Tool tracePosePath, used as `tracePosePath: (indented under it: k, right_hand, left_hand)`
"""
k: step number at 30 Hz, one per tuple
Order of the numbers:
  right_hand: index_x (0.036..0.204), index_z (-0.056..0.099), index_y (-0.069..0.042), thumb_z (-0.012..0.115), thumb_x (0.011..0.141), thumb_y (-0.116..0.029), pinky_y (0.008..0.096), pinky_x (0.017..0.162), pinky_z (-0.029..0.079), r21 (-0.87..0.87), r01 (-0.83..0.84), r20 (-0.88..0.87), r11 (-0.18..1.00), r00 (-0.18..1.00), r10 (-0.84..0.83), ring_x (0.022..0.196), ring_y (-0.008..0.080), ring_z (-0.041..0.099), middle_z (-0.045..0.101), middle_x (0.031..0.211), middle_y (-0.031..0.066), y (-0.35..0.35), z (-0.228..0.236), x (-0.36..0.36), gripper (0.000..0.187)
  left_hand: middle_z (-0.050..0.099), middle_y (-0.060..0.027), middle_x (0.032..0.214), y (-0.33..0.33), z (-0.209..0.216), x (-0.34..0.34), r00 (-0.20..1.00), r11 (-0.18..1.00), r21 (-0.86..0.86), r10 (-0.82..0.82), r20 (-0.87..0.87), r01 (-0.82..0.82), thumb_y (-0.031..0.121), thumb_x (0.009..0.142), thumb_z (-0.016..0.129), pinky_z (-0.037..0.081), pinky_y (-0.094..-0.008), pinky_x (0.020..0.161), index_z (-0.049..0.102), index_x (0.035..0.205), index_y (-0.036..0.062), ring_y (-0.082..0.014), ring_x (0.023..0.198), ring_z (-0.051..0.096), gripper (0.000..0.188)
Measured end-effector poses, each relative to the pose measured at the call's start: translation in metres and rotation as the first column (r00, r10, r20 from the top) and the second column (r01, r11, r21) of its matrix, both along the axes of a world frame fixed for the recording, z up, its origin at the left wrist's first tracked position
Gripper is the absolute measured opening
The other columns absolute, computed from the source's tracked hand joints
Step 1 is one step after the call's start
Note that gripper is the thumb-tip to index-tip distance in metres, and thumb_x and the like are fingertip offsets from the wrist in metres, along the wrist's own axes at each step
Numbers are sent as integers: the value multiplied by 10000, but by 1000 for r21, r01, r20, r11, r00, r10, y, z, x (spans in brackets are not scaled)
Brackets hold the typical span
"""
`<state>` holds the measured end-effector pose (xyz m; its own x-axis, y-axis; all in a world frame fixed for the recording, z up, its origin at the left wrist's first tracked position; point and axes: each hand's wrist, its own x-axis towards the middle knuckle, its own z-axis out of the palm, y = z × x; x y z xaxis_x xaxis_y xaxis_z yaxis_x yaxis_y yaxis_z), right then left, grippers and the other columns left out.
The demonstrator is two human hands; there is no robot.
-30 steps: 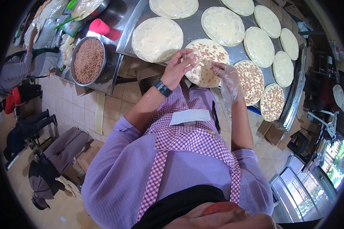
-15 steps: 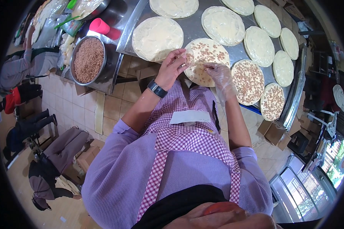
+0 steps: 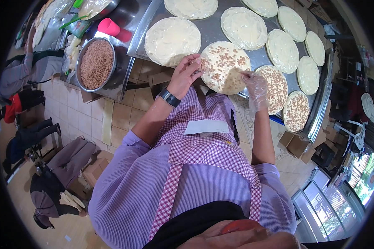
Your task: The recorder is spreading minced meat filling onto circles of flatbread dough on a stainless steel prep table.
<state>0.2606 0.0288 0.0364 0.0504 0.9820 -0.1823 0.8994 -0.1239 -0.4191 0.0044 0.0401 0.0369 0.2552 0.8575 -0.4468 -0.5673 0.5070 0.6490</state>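
On the steel surface (image 3: pixel 214 35), a topped dough round (image 3: pixel 224 66) was pinched at its near edge by the bare left hand (image 3: pixel 186 74), fingers closed, and steadied by the gloved right hand (image 3: pixel 255 85), fingers half-curled.

Purple-checked apron (image 3: pixel 203 149), pink cup (image 3: pixel 109 26)

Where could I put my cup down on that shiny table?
Bare metal shows between the filling bowl and the plain dough round, near the pink cup. The tray is crowded with rounds nearly edge to edge.
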Motion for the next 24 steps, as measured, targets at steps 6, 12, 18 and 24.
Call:
tracePosePath:
  k: [6, 12, 18, 24]
  right_hand:
    - [922, 676, -78, 581, 787, -228, 336, 713, 484, -41, 47, -95, 998, 994, -50, 812, 262, 626, 651, 882, 132, 13, 4, 11, 223]
    - [909, 673, -62, 586, 777, -215, 337, 724, 478, -181, 59, -290, 982, 951, -110, 797, 269, 619, 650, 870, 130, 25, 24, -5, 221]
    - [850, 680, -67, 589, 761, -222, 357, 719, 471, -52, -120, -110, 991, 987, 114, 793, 281, 605, 638, 829, 151, 30, 2, 9, 200]
    - [786, 674, -79, 560, 759, -224, 373, 711, 467, 153, -153, 174, 976, 977, 126, 779, 280, 600, 631, 792, 145, 49, -25, 41, 187]
  left_hand:
    - [485, -55, 1158, 2, -1, 0, 1000, 1000, 0, -8, 12, 8, 107, 907, 483, 442, -345, 928, 425, 1184, 44, -154, 1063, 513, 290]
    - [481, -55, 1162, 2, -2, -2, 1000, 1000, -6, -9, 15, 9, 109, 908, 483, 451, -343, 916, 426, 1185, 40, -154, 1055, 518, 291]
    - [495, -49, 1140, 1, -3, -6, 999, 1000, 8, 20, 43, -20, 112, 910, 480, 461, -326, 899, 438, 1181, 50, -151, 1030, 533, 281]
    - [499, -47, 1135, 2, -3, -7, 997, 999, -8, 32, 67, -32, 104, 910, 477, 468, -325, 885, 443, 1178, 50, -151, 1024, 537, 276]
